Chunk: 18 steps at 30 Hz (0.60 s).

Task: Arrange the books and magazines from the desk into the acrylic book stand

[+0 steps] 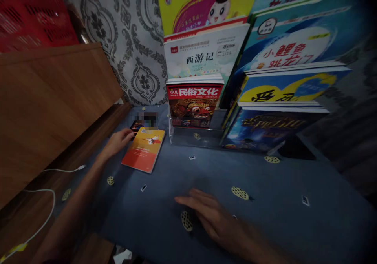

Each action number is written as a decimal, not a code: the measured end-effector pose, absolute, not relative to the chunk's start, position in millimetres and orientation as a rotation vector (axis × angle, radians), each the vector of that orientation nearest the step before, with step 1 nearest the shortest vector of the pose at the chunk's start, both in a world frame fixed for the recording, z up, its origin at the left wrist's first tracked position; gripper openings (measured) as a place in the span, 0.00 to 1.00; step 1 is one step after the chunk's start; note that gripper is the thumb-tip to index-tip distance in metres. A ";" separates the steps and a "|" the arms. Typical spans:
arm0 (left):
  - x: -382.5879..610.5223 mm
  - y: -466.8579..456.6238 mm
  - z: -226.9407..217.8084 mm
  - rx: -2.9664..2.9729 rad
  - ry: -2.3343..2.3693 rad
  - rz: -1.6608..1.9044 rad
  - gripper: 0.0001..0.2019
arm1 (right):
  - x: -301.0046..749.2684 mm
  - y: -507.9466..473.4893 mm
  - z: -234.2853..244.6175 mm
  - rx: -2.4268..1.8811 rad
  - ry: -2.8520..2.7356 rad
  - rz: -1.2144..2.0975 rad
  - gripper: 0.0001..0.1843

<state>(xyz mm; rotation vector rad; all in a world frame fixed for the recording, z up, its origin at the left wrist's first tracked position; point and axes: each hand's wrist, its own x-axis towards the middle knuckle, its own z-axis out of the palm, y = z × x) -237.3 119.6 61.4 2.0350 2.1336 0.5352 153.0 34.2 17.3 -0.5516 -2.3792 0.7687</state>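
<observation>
My left hand point(118, 141) reaches across the left side of the table, its fingers stretched toward a dark book point(136, 126) and touching its left edge. An orange-and-yellow book point(144, 150) lies flat, overlapping that dark book and hiding much of it. Whether the left fingertips grip anything is hard to see. My right hand point(210, 215) hovers low over or rests on the blue tablecloth point(176, 177) near the front, fingers extended and holding nothing.
A clear acrylic stand point(194, 136) holds tiers of upright children's books, with a red-titled book point(196, 105) in front. A wooden panel point(59, 107) borders the left, below a red basket point(32, 17). A white cable point(54, 205) lies beside it.
</observation>
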 end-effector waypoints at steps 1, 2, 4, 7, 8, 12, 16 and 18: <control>-235.5 125.4 49.5 1.976 2.218 0.468 0.25 | 152.5 34.4 14.9 -0.562 -2.371 0.788 0.27; -232.4 130.7 37.0 1.935 2.276 0.427 0.26 | 152.5 34.7 12.1 -0.570 -2.366 0.806 0.27; -223.9 137.4 13.9 1.909 2.315 0.418 0.30 | 153.8 36.4 5.1 -0.600 -2.355 0.820 0.27; -211.6 134.9 -9.2 1.896 2.329 0.412 0.32 | 156.5 40.6 -7.7 -0.694 -2.349 0.838 0.26; -208.3 131.0 -13.6 1.896 2.321 0.408 0.32 | 157.0 41.9 -11.5 -0.724 -2.344 0.860 0.26; -197.2 103.1 -22.8 1.939 2.233 0.412 0.32 | 157.3 44.5 -20.9 -0.786 -2.311 0.987 0.25; -193.5 72.2 -22.0 2.036 2.174 0.440 0.31 | 158.2 45.0 -23.8 -0.829 -2.274 1.029 0.22; -199.2 69.8 -15.0 2.084 2.148 0.387 0.26 | 158.3 45.8 -23.0 -0.808 -2.229 1.067 0.22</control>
